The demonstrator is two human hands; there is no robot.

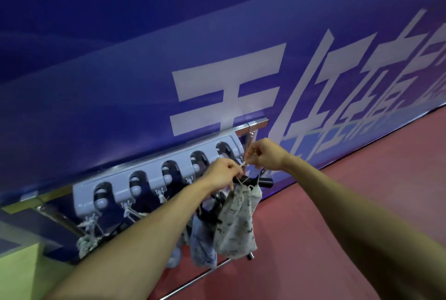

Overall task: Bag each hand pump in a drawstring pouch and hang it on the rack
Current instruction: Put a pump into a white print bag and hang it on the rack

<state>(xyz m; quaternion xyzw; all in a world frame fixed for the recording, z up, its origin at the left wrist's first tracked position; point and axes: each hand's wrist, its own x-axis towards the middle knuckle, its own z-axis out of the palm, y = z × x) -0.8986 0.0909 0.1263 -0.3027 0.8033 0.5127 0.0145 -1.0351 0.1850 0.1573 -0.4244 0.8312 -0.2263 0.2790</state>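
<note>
Both hands up at the grey plastic rack [154,174], a moulded bar with rounded oval slots, fixed on a chrome rail against the blue printed wall [120,58]. Left hand [220,174] grip pinched on the thin pale drawstring [241,180]; right hand [261,154] grip pinched on the same cord higher up. Speckled cloth pouch [235,225] hangs below, black pump handle [264,182] poking from its gathered mouth. A bluish pouch [201,246] hangs just beside it.

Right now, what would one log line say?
left hand pinching drawstring | right hand pinching drawstring | patterned pouch hanging at grey rack
</note>
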